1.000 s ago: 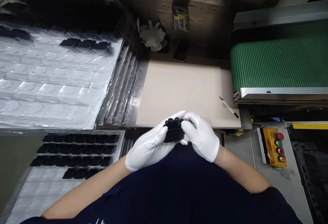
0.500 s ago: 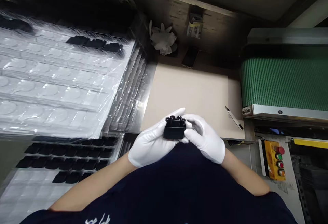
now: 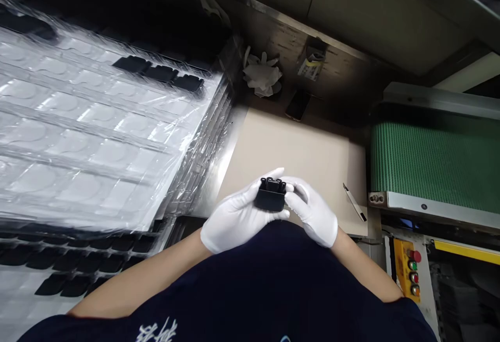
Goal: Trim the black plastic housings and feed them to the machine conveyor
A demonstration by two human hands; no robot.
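Both my hands wear white gloves and meet close to my body over the beige work mat [image 3: 300,149]. Between them is a small black plastic part [image 3: 270,197] with round bumps along its top edge. My left hand [image 3: 234,217] cups it from the left and below. My right hand [image 3: 312,211] grips its right side with the fingertips. To the left, a stack of clear blister trays [image 3: 89,128] holds a few black parts [image 3: 156,73] in its far row. A lower tray [image 3: 70,269] holds several more rows of black parts.
A green conveyor belt [image 3: 433,162] ends at the right of the mat. A yellow button box [image 3: 406,271] sits below it. A slim blade tool [image 3: 354,202] lies on the mat's right edge. A crumpled white glove [image 3: 261,75] and a dark phone [image 3: 297,105] lie at the back.
The view has swung left and tilted, so the conveyor and button box slid right and down. My hands stay together on the black part, turning it slightly.
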